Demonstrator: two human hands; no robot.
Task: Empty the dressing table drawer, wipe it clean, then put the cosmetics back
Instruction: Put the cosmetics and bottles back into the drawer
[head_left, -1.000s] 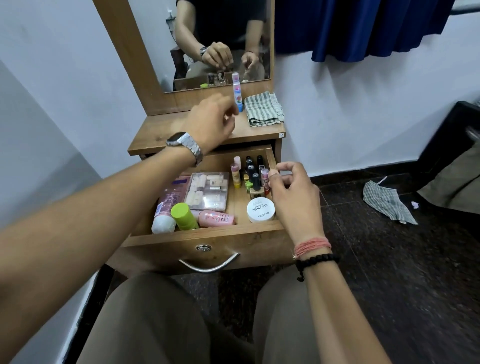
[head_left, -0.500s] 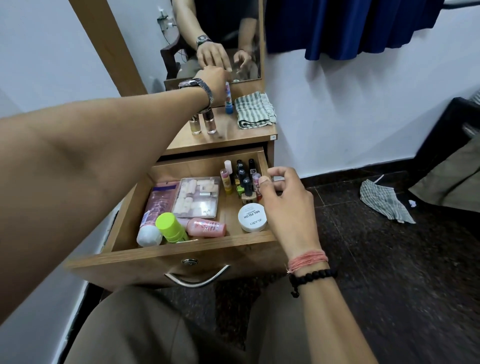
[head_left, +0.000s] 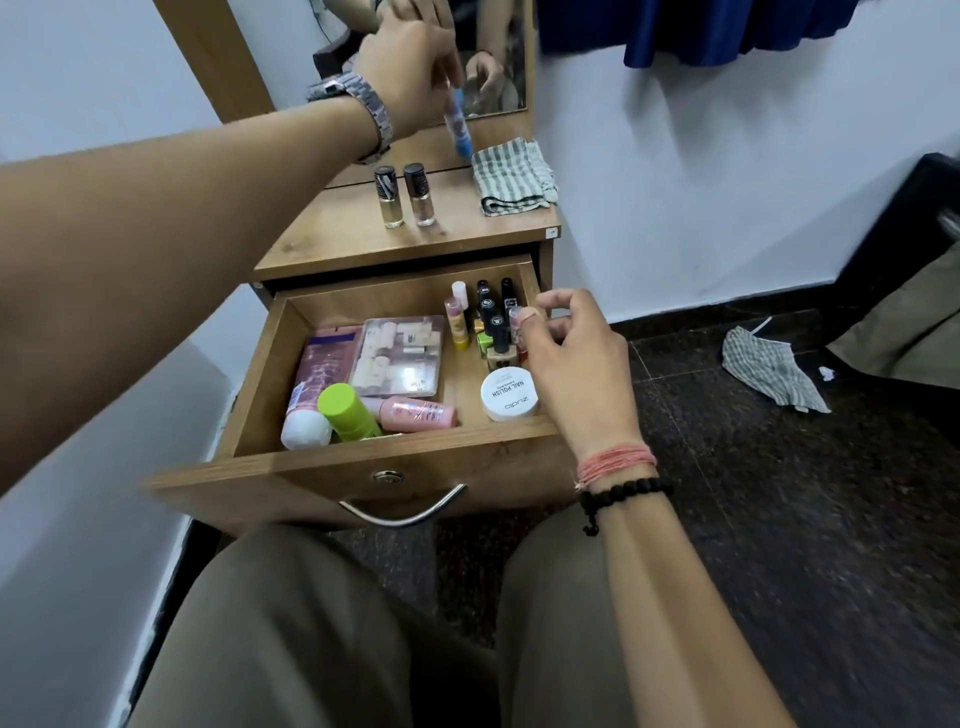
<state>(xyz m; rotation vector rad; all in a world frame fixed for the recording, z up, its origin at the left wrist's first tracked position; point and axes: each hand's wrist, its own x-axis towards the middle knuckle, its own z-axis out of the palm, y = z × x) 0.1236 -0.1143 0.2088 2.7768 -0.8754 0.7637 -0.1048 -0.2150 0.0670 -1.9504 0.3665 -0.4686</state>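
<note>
Both hands are engaged. Left hand (head_left: 410, 78) pinches a blue-tipped tube (head_left: 457, 124) upright at the back of the desk (head_left: 332, 244), likely standing it beside the two small bottles (head_left: 405, 195) just below that hand. Right hand (head_left: 566, 358) pinches a slim pink item (head_left: 515, 319) among the upright polish bottles (head_left: 491, 317) at the drawer (head_left: 415, 467) right rear, apparently lifting it out. Directly left of the right hand sits a white jar (head_left: 509, 393) lettered "NAIL POLISH" and "zudio". Remaining cosmetics lie further left. A folded striped cloth (head_left: 514, 176) waits below-right of the left hand, presumably for wiping.
</note>
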